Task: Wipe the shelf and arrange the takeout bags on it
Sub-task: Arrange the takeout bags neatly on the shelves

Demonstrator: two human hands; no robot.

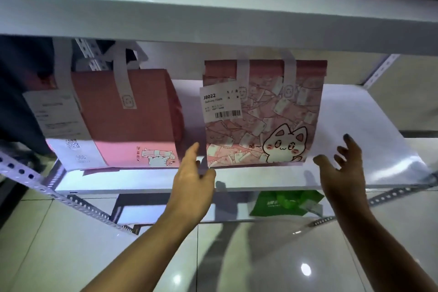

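A pink takeout bag with a white cat drawing and a label reading J8022 (263, 114) stands upright on the white shelf board (369, 125). A second pink bag with a long receipt (128, 116) stands to its left. My left hand (193, 173) is at the cat bag's lower left corner, fingers straight, touching its edge. My right hand (341, 166) hovers spread open just off the bag's lower right corner. Neither hand holds anything.
A higher white shelf (213, 14) overhangs the bags' handles. A green bag (286, 202) lies on the lower shelf. Perforated metal uprights (78, 201) frame the rack. A dark-clothed person (21, 92) stands at far left. Glossy tiled floor lies below.
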